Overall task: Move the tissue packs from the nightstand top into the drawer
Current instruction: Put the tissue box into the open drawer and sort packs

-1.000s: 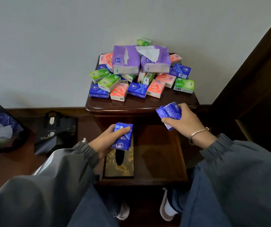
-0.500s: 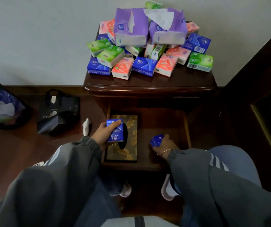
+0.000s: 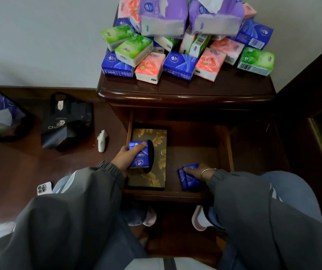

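1 blue tissue pack point(image 3: 139, 160) is clasped in the left grip point(image 3: 124, 158), thumb across its top, just over the gold-patterned tissue box point(image 3: 152, 178) in the open drawer point(image 3: 193, 145). Another blue pack point(image 3: 188, 181) lies on the drawer floor near the front, under the right grip point(image 3: 196, 172); whether those fingers clasp it I cannot tell. A heap of packs point(image 3: 185, 55) sits on the nightstand's tabletop point(image 3: 185, 92).

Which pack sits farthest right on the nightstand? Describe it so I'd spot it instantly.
Find the dark nightstand with its heap of packs. At the heap's right end a green pack lies flat, barcode toward the camera. No other green lies that far right.
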Demonstrator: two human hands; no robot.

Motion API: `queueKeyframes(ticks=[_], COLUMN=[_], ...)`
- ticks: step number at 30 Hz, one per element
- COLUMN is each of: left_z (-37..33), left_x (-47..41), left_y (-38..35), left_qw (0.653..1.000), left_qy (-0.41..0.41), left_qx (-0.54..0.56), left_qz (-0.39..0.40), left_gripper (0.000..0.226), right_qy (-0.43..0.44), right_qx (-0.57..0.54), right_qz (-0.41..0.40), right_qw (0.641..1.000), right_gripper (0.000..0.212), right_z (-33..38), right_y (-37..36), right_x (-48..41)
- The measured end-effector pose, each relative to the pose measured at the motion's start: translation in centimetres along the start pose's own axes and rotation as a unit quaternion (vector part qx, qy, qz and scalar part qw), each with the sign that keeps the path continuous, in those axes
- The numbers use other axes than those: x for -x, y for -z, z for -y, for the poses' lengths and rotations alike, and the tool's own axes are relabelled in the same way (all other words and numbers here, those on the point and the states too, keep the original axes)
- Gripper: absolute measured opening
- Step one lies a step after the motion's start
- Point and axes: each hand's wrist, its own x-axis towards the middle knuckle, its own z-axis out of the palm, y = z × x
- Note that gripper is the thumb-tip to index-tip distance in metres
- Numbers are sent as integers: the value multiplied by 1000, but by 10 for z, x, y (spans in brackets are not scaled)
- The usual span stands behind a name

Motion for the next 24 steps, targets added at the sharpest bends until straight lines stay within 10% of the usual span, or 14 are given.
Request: queueKeyframes(ticks=[17,24], left_z=[-1,-1], left_x=[2,7], left_y=[-4,-9], left_qw=[999,999], left_qy=[18,30], left_qx=[25,-9], left_qz=[12,21], left_gripper=[61,62], right_qy=[99,132], right_qx=[30,184], right_qz=[71,44], right_qw=[992,973], right_gripper=[35,54], right_z=[13,21], right_y=[-38,-21], right_x=[4,16])
